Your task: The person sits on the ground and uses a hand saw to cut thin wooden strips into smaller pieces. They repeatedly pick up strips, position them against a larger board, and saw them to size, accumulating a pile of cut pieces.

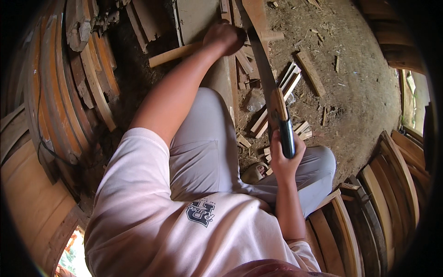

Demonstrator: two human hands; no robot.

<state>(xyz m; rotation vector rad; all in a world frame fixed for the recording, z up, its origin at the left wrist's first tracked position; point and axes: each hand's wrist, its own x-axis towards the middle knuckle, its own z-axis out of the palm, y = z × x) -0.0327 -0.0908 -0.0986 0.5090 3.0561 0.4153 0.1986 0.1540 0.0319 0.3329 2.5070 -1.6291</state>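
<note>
- Because boards (60,78) crowd the far left, elbow room there looks limited; a tucked-in left arm should steady the work better than a wide one.
- The stick (173,54) juts out left of the left hand (226,39) and appears to lie across the plank (220,81); for a true cut, it should sit flat there and not rock.
- The left hand is blurred but looks clenched on the stick, its knuckles just beside the saw (264,67). Firm downward pressure would help, with the fingertips curled well back from the teeth.
- The saw slants from the upper edge down to the right hand, its blade passing across the line of the stick. Whether the teeth touch the wood is hard to tell; a light first stroke would set the groove before longer ones.
- Right of the blade, the stick's short end pokes out unsupported, so easing off near the finish should prevent splintering.
- The right hand (288,150) grasps the saw's dark handle (287,134); wrist, forearm and blade are best in one line.
- Offcuts (311,74) litter the floor (364,97) on the right, and could trip a shifting foot.
</note>
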